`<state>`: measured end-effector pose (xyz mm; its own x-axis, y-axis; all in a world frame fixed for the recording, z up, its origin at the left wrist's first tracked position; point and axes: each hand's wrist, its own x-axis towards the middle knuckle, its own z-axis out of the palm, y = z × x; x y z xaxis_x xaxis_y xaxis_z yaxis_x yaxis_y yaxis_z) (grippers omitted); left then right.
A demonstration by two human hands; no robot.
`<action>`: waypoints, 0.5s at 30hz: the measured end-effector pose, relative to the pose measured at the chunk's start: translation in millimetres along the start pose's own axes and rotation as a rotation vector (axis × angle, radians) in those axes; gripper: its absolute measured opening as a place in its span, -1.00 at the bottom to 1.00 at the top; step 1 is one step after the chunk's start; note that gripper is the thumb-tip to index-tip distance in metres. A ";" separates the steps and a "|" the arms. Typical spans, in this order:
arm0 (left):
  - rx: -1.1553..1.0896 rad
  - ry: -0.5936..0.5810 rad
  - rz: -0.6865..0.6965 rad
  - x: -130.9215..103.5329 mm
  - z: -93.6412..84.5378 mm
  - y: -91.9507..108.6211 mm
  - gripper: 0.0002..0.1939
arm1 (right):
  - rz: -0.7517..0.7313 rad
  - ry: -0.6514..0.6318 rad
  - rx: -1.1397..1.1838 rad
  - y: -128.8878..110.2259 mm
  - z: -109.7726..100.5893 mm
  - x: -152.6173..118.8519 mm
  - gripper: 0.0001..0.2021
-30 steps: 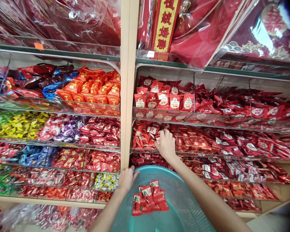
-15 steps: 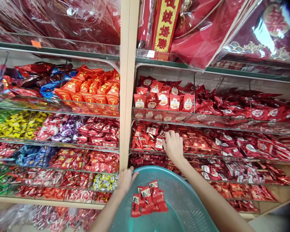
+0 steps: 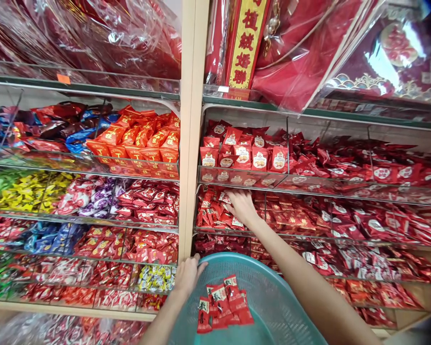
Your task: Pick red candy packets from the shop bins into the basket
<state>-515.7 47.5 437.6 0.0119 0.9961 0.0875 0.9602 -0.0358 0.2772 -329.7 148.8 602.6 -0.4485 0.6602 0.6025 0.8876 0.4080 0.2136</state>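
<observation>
My left hand (image 3: 187,275) is closed on the left rim of a teal plastic basket (image 3: 273,282). Inside the basket lie several small red candy packets (image 3: 222,304) with cream labels and black characters. My right hand (image 3: 242,207) reaches over the glass front into a shelf compartment of similar red packets (image 3: 209,213). Its thumb and fingers are apart and touch the pile, with the fingertips partly hidden among packets. No packet shows clearly held in it.
A wooden upright (image 3: 191,143) divides the shelving. Glass-fronted compartments of orange-red packets (image 3: 140,139), yellow sweets (image 3: 39,191) and red biscuit packets (image 3: 244,153) surround the hands. The shelf just above, with its glass edge, sits close over my right hand.
My right hand has moved left and deeper into the compartment of red packets, its fingers extending over the pile. My left hand keeps its hold on the basket. The view has tipped slightly upward.
</observation>
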 end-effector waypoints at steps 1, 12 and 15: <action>0.004 0.005 0.000 0.2 0.4 -0.2 -0.64 | 0.039 0.023 -0.023 0.2 -1.8 -3.6 -0.66; 0.006 -0.016 -0.003 -0.4 -3.6 2.6 -0.62 | 0.337 0.060 -0.249 12.9 -14.0 -21.1 -0.81; 0.002 -0.030 -0.017 -0.9 -5.2 3.5 -0.62 | 0.343 0.062 -0.244 11.8 -14.0 -20.7 -0.80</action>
<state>-513.8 46.0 443.4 0.0034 0.9985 0.0543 0.9608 -0.0183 0.2765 -308.5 131.2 603.5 -0.1218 0.6894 0.7141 0.9865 0.0051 0.1634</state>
